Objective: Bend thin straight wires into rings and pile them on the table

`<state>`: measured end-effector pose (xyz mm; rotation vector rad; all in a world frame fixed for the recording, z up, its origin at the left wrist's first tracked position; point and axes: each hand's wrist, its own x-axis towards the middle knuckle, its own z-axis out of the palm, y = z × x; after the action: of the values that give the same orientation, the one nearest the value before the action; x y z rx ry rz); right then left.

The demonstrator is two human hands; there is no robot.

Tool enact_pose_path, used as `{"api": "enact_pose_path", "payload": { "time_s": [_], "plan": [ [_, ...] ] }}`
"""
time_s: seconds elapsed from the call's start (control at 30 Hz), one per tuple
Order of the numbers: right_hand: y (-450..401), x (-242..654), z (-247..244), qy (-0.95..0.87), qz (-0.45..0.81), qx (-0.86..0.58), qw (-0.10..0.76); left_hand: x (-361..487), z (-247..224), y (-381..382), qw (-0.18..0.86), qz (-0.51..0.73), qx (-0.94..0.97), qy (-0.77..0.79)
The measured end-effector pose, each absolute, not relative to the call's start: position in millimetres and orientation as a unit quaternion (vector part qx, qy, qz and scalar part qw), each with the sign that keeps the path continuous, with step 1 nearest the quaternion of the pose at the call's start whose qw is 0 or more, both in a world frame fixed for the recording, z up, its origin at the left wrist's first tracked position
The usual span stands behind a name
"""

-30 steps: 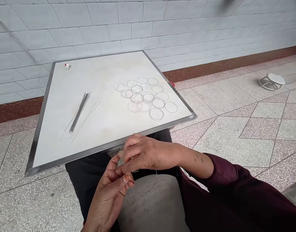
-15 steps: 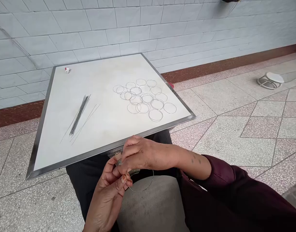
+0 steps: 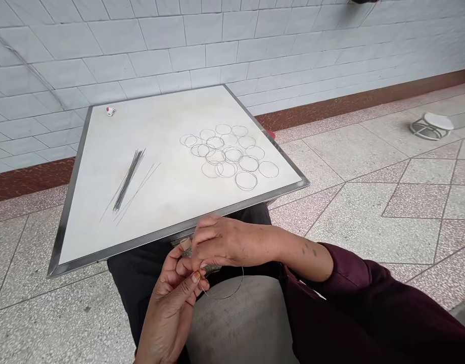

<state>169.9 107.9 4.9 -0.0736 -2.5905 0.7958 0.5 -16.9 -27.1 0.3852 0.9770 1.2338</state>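
Note:
A thin wire ring [image 3: 232, 294] hangs below my hands, over the grey seat cushion between my legs. My left hand [image 3: 175, 298] pinches the wire between thumb and fingers, palm turned up; one of its fingertips has a tan wrapping. My right hand [image 3: 219, 242] comes in from the right with its fingers closed down on the wire, right against the left fingertips. The spot where the wire's ends would meet is hidden by the fingers. Both hands are just off the table's near edge.
The white table [image 3: 156, 121] has a metal rim. Several wire rings [image 3: 248, 163] lie overlapped on its right side. A bundle of straight wires [image 3: 129, 179] lies on the left, a small red-and-white object [image 3: 110, 111] at the far left corner. A white stool [image 3: 431, 125] stands on the floor.
The view has shifted slightly, so the table appears a little further right. Both hands stay together on the wire ring, with only a slight shift of the right fingers.

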Motion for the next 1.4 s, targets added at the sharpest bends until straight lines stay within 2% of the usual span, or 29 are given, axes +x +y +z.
{"api": "enact_pose_path", "payload": {
  "time_s": [0.53, 0.73, 1.07, 1.2, 1.4],
  "plan": [
    [108, 169, 5, -0.937, 0.279, -0.015, 0.212, 3, -26, -19, 0.661, 0.541, 0.199, 0.481],
    [105, 171, 4, -0.935, 0.272, -0.095, 0.209, 3, -26, -20, 0.629, 0.575, 0.216, 0.476],
    [83, 174, -15, -0.817, 0.390, -0.295, 0.305, 0, -23, -17, 0.549, 0.639, 0.218, 0.493],
    [75, 172, -23, -0.763, 0.448, -0.324, 0.335, 0, -23, -16, 0.542, 0.659, 0.210, 0.477],
    [70, 170, -23, -0.679, 0.551, -0.358, 0.328, -2, -21, -19, 0.531, 0.672, 0.195, 0.478]
  ]
}}
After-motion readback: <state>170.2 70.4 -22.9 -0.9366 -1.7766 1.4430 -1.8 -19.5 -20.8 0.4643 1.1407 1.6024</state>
